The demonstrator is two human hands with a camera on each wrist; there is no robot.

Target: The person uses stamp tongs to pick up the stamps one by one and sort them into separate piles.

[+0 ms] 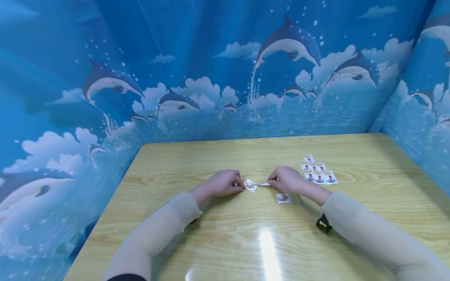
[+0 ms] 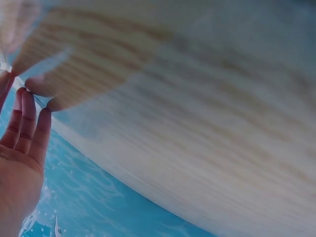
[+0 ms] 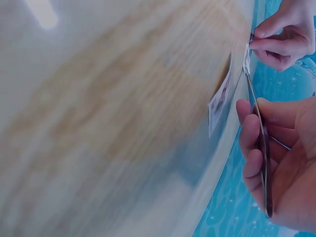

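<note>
My right hand (image 1: 286,180) grips metal tweezers (image 3: 265,163), with the handle lying along the palm in the right wrist view. The tweezers' tips meet a small white picture card (image 1: 250,185) between the two hands. At the card's left corner, my left hand (image 1: 226,182) pinches the edge between thumb and fingertips. In the left wrist view the left hand (image 2: 24,143) shows at the left edge, and its fingertips hide most of what they hold. A second picture card (image 1: 283,198) lies on the table just below the right hand.
Several similar cards (image 1: 319,176) lie in rows at the right of the wooden table (image 1: 197,249), beyond the right forearm. A dark device (image 1: 323,224) sits under the right sleeve. Blue dolphin-print cloth (image 1: 211,58) stands behind the table and along its sides.
</note>
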